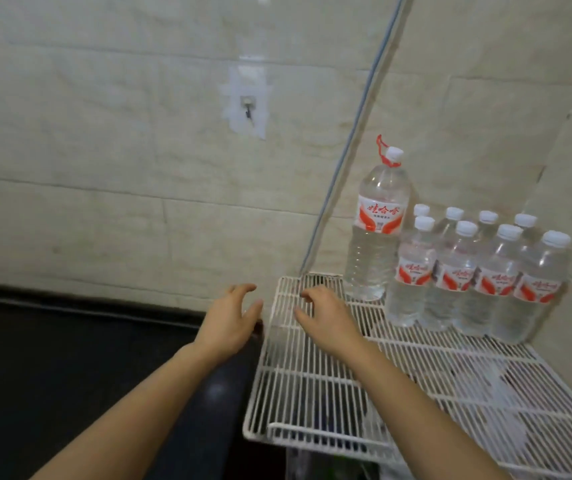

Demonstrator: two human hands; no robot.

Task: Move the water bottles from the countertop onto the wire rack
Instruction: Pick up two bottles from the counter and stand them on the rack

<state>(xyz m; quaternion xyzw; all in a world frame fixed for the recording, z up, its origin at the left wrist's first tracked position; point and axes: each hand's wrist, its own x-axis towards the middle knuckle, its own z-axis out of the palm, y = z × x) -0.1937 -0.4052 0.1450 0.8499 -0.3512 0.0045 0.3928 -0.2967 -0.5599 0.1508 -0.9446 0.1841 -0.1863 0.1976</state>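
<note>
The water bottles stand on the wire rack [312, 393], gathered at its far right corner against the wall. One large bottle [378, 223] with a red carry loop at its cap is upright at the far edge. Just to its right, the small bottles [454, 271] stand in two close rows, four caps in front and four behind, touching or nearly touching one another. All of them are upright and capped.

The near and left parts of the rack carry nothing that can be made out on top; some dark shapes show through the wires from below.

The right hand [326, 317] hovers over the rack near its far left corner, fingers loosely curled and spread, holding nothing. The left hand [232, 320] is just beside it over the rack's left edge, likewise wide and holding nothing.

The dark desk [69, 358] stretches to the left of the rack, and no bottle shows on the part in view. Judging by that, the move looks finished or close to it. Any bottle left would have to be outside the picture.

Behind, the tiled wall bears a small hook [248, 107], and a thin cable [357, 126] runs down towards the rack's far edge.
</note>
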